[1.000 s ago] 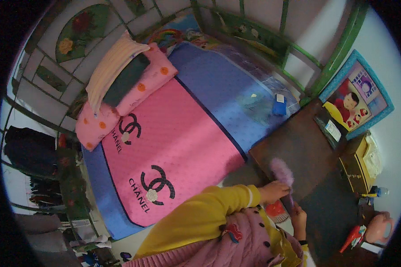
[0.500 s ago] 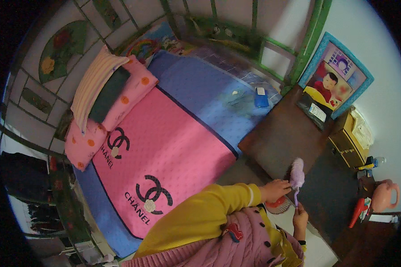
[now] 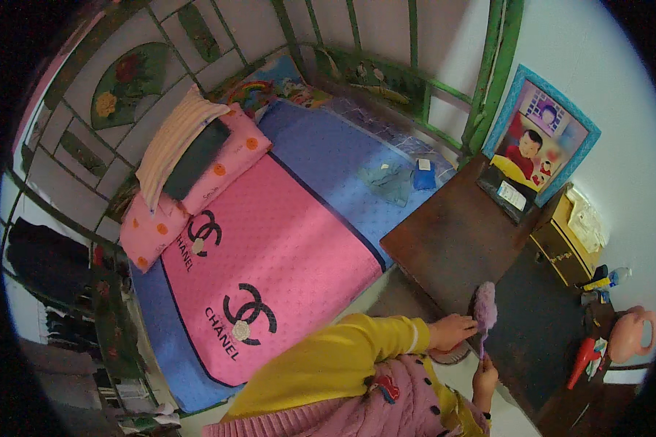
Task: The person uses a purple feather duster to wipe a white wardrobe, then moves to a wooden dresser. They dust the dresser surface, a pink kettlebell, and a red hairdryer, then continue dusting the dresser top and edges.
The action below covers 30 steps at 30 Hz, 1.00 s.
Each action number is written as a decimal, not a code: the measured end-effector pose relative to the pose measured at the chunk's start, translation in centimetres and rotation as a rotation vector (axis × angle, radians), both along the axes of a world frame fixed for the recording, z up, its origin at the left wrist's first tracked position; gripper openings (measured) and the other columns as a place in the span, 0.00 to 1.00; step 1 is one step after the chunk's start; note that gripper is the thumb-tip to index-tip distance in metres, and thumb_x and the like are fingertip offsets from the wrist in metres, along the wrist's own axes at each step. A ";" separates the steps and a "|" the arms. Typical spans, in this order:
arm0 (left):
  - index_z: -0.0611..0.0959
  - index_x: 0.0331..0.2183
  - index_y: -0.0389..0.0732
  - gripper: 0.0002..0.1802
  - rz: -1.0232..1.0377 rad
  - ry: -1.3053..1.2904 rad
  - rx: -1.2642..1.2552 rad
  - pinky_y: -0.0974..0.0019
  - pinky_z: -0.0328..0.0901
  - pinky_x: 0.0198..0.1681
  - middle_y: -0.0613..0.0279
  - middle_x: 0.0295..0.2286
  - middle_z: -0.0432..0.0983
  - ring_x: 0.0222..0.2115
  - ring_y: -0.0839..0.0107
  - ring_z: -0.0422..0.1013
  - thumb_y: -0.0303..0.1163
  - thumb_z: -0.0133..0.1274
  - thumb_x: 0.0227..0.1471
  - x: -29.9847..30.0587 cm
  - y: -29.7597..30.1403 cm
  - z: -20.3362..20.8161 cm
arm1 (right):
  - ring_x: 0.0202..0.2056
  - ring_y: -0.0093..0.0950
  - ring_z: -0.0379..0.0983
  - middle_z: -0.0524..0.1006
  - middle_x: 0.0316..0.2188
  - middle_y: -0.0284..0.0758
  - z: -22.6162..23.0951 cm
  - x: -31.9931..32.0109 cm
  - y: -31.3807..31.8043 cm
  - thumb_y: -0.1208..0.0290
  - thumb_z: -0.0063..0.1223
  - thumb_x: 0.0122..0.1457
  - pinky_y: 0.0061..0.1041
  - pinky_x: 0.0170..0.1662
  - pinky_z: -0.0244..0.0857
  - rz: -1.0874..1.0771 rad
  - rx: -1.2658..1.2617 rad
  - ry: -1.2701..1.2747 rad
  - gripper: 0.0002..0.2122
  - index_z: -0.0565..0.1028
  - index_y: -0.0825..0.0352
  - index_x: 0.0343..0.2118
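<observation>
A fluffy lilac duster (image 3: 485, 306) with a thin purple handle is over the near edge of the dark table (image 3: 444, 247). Its handle's lower end is in my right hand (image 3: 484, 380), fingers closed round it. My left hand (image 3: 452, 333) lies at the table's edge, just left of the duster's head. Its fingers are stretched out toward the fluff; whether they touch it I cannot tell. Below that hand, partly hidden by it, shows the rim of a round reddish thing (image 3: 452, 355).
On the table stand a blue-framed picture (image 3: 572, 142), a black packet (image 3: 504, 191), a gold drawer box (image 3: 565, 244), a clear bottle (image 3: 619, 276), a red hair dryer (image 3: 582, 363) and a pink jug (image 3: 629, 336). To the left is a bed with a pink-and-blue cover (image 3: 291, 218) and pillows (image 3: 222, 178).
The view has shifted a little. The duster and both hands have come slightly nearer to me, and the duster's head is now by the table's near edge. My right hand keeps its hold.
</observation>
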<state>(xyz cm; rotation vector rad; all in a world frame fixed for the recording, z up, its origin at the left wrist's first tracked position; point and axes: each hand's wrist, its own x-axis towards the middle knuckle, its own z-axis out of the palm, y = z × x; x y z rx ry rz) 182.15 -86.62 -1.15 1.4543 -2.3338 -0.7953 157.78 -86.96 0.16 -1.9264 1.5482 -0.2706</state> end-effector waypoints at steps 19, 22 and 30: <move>0.64 0.61 0.37 0.39 -0.007 0.005 0.084 0.50 0.55 0.63 0.47 0.64 0.52 0.64 0.50 0.52 0.21 0.53 0.46 -12.5 2.1 0.7 | 0.39 0.37 0.79 0.80 0.40 0.48 -0.1 -12.1 1.4 0.75 0.47 0.62 0.32 0.43 0.69 -0.140 0.069 0.147 0.15 0.76 0.71 0.50; 0.61 0.62 0.37 0.42 -0.005 0.014 0.057 0.49 0.55 0.63 0.48 0.64 0.52 0.64 0.50 0.52 0.21 0.55 0.44 -13.2 2.3 0.3 | 0.43 0.37 0.77 0.80 0.42 0.47 0.1 -13.3 1.1 0.76 0.46 0.62 0.32 0.46 0.68 -0.031 0.078 0.154 0.15 0.75 0.69 0.52; 0.68 0.58 0.37 0.28 0.033 0.155 0.052 0.52 0.56 0.62 0.45 0.61 0.58 0.62 0.49 0.56 0.26 0.46 0.55 -14.1 1.5 0.5 | 0.47 0.46 0.75 0.78 0.44 0.50 0.7 -13.3 1.4 0.71 0.47 0.62 0.38 0.47 0.68 0.095 0.124 0.013 0.16 0.75 0.68 0.51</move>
